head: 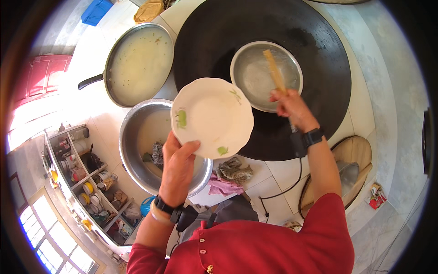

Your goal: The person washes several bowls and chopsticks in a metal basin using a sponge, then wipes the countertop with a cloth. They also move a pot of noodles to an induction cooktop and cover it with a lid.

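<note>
My left hand [178, 167] grips a white plate [212, 116] by its near edge, thumb on the upper face. The plate has a wavy rim and green printed motifs, and it hangs over part of a large metal basin [128, 137]. Cloudy water and a steel wool scourer [157, 154] are in that basin. In my right hand [294, 106] is a flat yellowish stick [274, 72], perhaps wood or bamboo. It reaches over a metal bowl [236, 85] that holds clear-looking liquid. The bowl sits inside a big black wok [318, 68].
A frying pan [140, 65] of cloudy liquid stands at the upper left, its handle [90, 81] pointing outward. Grey and pink cloths [232, 174] lie on the tiles near me. Round wooden lids [356, 154] are at the right. Shelves [85, 178] of dishes stand at the left.
</note>
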A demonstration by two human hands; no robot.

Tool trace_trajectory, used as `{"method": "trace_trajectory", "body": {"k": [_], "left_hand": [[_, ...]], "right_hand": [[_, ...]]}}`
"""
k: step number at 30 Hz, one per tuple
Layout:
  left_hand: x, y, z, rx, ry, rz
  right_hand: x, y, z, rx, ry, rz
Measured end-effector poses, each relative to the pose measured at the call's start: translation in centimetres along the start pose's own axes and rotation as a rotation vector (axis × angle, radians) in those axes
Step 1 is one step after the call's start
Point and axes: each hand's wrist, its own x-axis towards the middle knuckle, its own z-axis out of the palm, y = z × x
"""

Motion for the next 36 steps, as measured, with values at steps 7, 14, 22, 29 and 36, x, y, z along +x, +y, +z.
{"method": "trace_trajectory", "body": {"k": [7, 14, 22, 29, 36], "left_hand": [[1.1, -2.7, 3.5, 0.038, -0.153, -0.076], [-1.0, -0.9, -0.6, 0.103, -0.212, 0.082], [-4.6, 1.6, -4.8, 0.160, -0.076, 0.096], [-4.9, 2.3, -5.3, 0.171, -0.011, 0.125], [-1.0, 1.1, -1.8, 0.178, -0.200, 0.094]], "right_hand": [[-4.4, -0.7, 5.9, 0.333, -0.091, -0.001], [-0.9, 1.6, -3.8, -0.108, 0.499, -0.024], [7.1, 4.2, -3.3, -0.146, 0.754, 0.128], [8.0, 5.0, -1.5, 0.283, 0.527, 0.116], [1.8, -0.3, -0.6, 0.129, 0.291, -0.144]]}}
